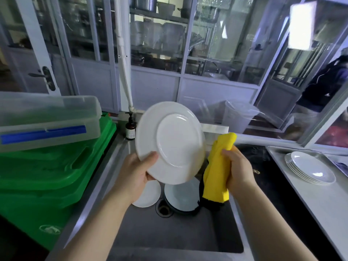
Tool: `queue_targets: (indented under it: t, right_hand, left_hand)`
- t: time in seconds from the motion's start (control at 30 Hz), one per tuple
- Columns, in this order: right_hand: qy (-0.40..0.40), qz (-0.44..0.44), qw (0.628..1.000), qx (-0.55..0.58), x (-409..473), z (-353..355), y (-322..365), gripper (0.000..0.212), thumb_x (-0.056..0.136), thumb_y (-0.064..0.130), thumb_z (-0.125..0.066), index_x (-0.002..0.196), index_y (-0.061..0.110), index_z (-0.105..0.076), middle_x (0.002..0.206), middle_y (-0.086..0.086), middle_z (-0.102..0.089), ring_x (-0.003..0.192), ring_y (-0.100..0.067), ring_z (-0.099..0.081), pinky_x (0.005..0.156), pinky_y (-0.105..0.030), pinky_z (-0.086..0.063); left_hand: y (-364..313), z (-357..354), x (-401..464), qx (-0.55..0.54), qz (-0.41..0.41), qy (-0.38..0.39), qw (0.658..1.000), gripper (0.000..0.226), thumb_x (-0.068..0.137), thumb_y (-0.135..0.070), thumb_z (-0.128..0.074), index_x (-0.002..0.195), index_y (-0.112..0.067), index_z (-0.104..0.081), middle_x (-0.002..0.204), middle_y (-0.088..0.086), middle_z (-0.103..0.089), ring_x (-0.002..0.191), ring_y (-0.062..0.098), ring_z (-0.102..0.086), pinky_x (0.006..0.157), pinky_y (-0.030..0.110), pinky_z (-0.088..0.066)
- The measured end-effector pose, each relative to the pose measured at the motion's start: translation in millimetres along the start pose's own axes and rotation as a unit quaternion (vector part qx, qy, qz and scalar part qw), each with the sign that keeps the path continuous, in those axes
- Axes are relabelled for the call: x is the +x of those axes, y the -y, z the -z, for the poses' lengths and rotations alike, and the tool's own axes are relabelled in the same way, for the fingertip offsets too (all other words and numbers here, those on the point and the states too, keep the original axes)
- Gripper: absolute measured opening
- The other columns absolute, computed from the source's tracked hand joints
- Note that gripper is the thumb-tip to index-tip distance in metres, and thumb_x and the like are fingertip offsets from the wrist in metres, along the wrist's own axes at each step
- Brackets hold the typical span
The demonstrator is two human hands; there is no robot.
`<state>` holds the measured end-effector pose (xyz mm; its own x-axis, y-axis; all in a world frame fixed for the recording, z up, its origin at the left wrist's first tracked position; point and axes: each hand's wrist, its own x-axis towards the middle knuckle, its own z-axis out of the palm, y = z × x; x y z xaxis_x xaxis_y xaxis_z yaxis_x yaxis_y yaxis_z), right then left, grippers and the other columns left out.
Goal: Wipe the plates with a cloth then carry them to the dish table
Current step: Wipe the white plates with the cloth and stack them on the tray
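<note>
Plate [170, 142], round glossy white ceramic, tilted nearly upright above the sink [188, 232], underside facing me (foot ring visible). My left hand [135, 174] pinches its lower-left rim; my right hand [238, 167] grips a fuzzy yellow cloth [216, 170] just beside its right edge. Stack [309, 167] sits on the right counter.

Held plate [170, 142] sat above sink [169, 234], two plates [181, 196] in sink, crates [47, 176] left, plate stack [310, 168] on table [301, 194] right
</note>
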<state>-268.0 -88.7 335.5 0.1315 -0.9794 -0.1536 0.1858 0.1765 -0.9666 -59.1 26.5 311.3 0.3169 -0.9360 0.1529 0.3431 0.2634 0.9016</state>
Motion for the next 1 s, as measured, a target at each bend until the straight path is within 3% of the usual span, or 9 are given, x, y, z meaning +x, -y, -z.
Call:
queue_targets:
  t: [0.1, 0.23, 0.33, 0.47, 0.57, 0.7, 0.8, 0.9, 1.0]
  right_hand:
    - [0.010, 0.016, 0.997, -0.081, -1.0, -16.9, -6.8, 0.038, 0.091, 0.010, -0.058, 0.126, 0.025, -0.056, 0.115, -0.004, -0.065, 0.104, -0.025, -0.063, 0.097, -0.050, -0.048]
    - [-0.028, 0.047, 0.992, -0.110, 3.6, -26.8, -2.7, 0.037, 0.092, 0.015, -0.059, 0.125, 0.031, -0.052, 0.103, 0.007, -0.060, 0.096, -0.017, -0.061, 0.089, -0.040, -0.052]
    - [-0.043, 0.105, 0.980, -0.164, 5.1, -32.9, 16.5, 0.036, 0.094, 0.021, -0.054, 0.129, 0.030, -0.055, 0.100, 0.012, -0.061, 0.083, -0.001, -0.056, 0.065, -0.018, -0.044]
    - [0.002, 0.239, 0.937, -0.253, -9.0, -51.7, 29.3, 0.039, 0.094, 0.019, -0.051, 0.129, 0.036, -0.057, 0.117, 0.018, -0.054, 0.108, -0.003, -0.050, 0.089, -0.017, -0.034]
    - [0.049, 0.368, 0.874, -0.315, -34.7, -72.6, 20.0, 0.042, 0.092, 0.008, -0.054, 0.126, 0.032, -0.061, 0.131, 0.008, -0.046, 0.118, -0.004, -0.043, 0.095, -0.003, -0.026]
    - [0.109, 0.450, 0.801, -0.380, -67.8, -89.0, -14.4, 0.044, 0.086, 0.005, -0.052, 0.120, 0.029, -0.066, 0.140, -0.008, -0.048, 0.114, -0.033, -0.048, 0.097, -0.032, -0.035]
    - [0.138, 0.466, 0.779, -0.396, -73.3, -88.0, -24.2, 0.040, 0.087, 0.009, -0.053, 0.117, 0.031, -0.068, 0.139, -0.005, -0.050, 0.104, -0.034, -0.048, 0.093, -0.031, -0.034]
    - [0.139, 0.465, 0.778, -0.398, -62.8, -89.6, -16.6, 0.046, 0.084, 0.007, -0.048, 0.116, 0.034, -0.068, 0.138, -0.001, -0.051, 0.104, -0.030, -0.046, 0.096, -0.029, -0.032]
    - [0.097, 0.464, 0.785, -0.399, -36.8, -89.3, -4.2, 0.051, 0.086, -0.002, -0.051, 0.122, 0.033, -0.063, 0.139, -0.005, -0.050, 0.111, -0.032, -0.046, 0.100, -0.032, -0.032]
  left_hand:
    - [2.6, -3.1, -8.3, 0.159, -0.051, -0.031, 0.985, 0.030, 0.067, -0.049, -0.065, 0.078, -0.023, -0.073, 0.072, 0.003, -0.070, 0.071, 0.015, -0.066, 0.061, 0.039, -0.053]
    - [1.1, -5.9, -17.6, 0.327, -0.126, 0.003, 0.937, 0.042, 0.071, -0.055, -0.054, 0.044, -0.024, -0.045, 0.041, -0.009, -0.033, 0.043, 0.003, -0.029, 0.045, 0.020, -0.022]
    - [-4.6, -9.0, -20.3, 0.377, -0.149, 0.038, 0.914, 0.051, 0.070, -0.058, -0.050, 0.049, -0.011, -0.051, 0.046, 0.001, -0.041, 0.045, 0.011, -0.036, 0.045, 0.025, -0.023]
    - [-7.8, -9.6, -24.2, 0.442, -0.130, 0.025, 0.887, 0.071, 0.064, -0.065, -0.044, 0.060, 0.005, -0.057, 0.051, 0.008, -0.045, 0.047, 0.009, -0.038, 0.044, 0.020, -0.024]
    - [-6.3, -9.8, -24.2, 0.435, -0.129, 0.004, 0.891, 0.052, 0.073, -0.051, -0.056, 0.066, -0.001, -0.066, 0.055, 0.010, -0.060, 0.047, 0.011, -0.051, 0.043, 0.020, -0.034]
    - [-1.7, -1.0, -17.6, 0.363, -0.083, -0.034, 0.927, 0.031, 0.072, -0.050, -0.060, 0.074, -0.020, -0.069, 0.069, -0.003, -0.072, 0.066, 0.006, -0.066, 0.059, 0.039, -0.051]
    - [0.5, 6.2, -17.4, 0.352, -0.074, -0.032, 0.933, 0.031, 0.071, -0.049, -0.058, 0.090, -0.027, -0.070, 0.084, 0.003, -0.075, 0.084, 0.019, -0.071, 0.073, 0.049, -0.056]
    - [2.0, 9.1, -18.3, 0.359, -0.079, -0.023, 0.930, 0.038, 0.073, -0.046, -0.059, 0.081, -0.012, -0.071, 0.074, 0.010, -0.072, 0.074, 0.023, -0.068, 0.067, 0.049, -0.053]
    - [0.9, 9.3, -19.5, 0.355, -0.077, 0.004, 0.932, 0.043, 0.071, -0.049, -0.055, 0.062, -0.007, -0.059, 0.055, 0.012, -0.055, 0.055, 0.015, -0.050, 0.051, 0.033, -0.040]
